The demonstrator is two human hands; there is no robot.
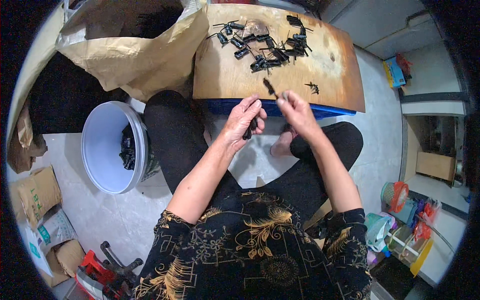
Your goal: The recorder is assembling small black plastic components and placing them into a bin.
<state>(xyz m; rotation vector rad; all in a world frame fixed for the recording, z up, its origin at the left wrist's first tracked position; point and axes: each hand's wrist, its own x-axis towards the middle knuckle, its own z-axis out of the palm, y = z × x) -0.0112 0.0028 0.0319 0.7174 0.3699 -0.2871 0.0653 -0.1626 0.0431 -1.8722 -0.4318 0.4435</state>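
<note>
My left hand [242, 121] is closed around several small black plastic pieces [247, 133], whose ends show below the fingers. Between thumb and forefinger, my right hand [298, 113] pinches the thin end of another black plastic piece [269, 86], which points up and left over the near edge of the wooden board [330, 82]. On the board lies a loose, scattered group of similar black pieces [272, 55] with thin stems. A few thin dark bits [312, 88] lie apart, near the board's front right.
A white bucket [90, 145] with black pieces inside stands left of my legs. Behind it is a large open paper sack [145, 65]. A red object [91, 272] and packages [40, 195] lie at lower left. Baskets and bags [395, 195] are at right.
</note>
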